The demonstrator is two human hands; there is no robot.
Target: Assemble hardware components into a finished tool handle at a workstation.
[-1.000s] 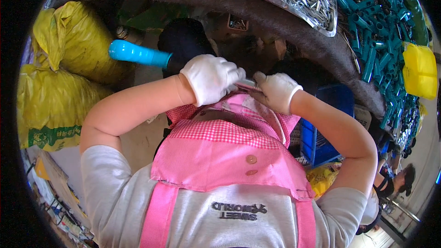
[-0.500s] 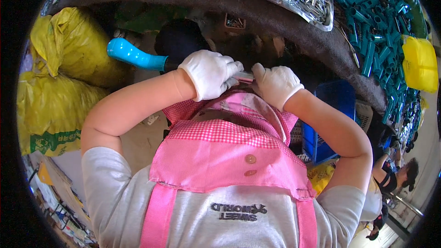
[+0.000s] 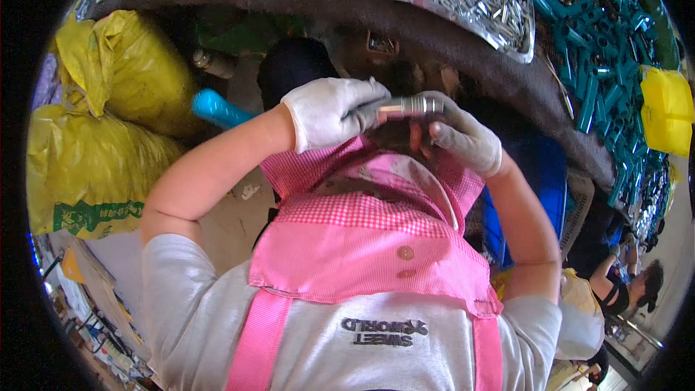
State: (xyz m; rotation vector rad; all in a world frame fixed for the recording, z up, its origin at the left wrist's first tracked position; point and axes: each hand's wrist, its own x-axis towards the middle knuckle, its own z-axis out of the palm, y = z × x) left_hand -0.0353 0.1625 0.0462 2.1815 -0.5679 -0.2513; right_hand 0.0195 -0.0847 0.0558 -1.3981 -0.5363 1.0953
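My left hand (image 3: 329, 112), in a white glove with greyed fingers, curls around the left end of a shiny metal cylinder (image 3: 414, 106). At its other end my gloved right hand (image 3: 467, 137) has its fingers behind the metal and its thumb apart below. The cylinder lies almost level just above my pink apron (image 3: 362, 210), slightly blurred. A bright blue rounded handle (image 3: 217, 108) sticks out to the left from behind my left forearm; whether it joins what I hold is hidden.
Ahead, a dark-covered bench (image 3: 311, 1) bears a tray (image 3: 532, 43) of small metal pins and many teal tubular parts (image 3: 601, 80). Full yellow sacks (image 3: 137, 72) stand at left. A blue crate (image 3: 532, 195) sits by my right arm, and another person (image 3: 626, 282) is farther right.
The metal cylinder shows more of its length and has shifted right. My right hand has turned, its thumb now lower. Less of the blue handle shows, and the whole view has shifted slightly.
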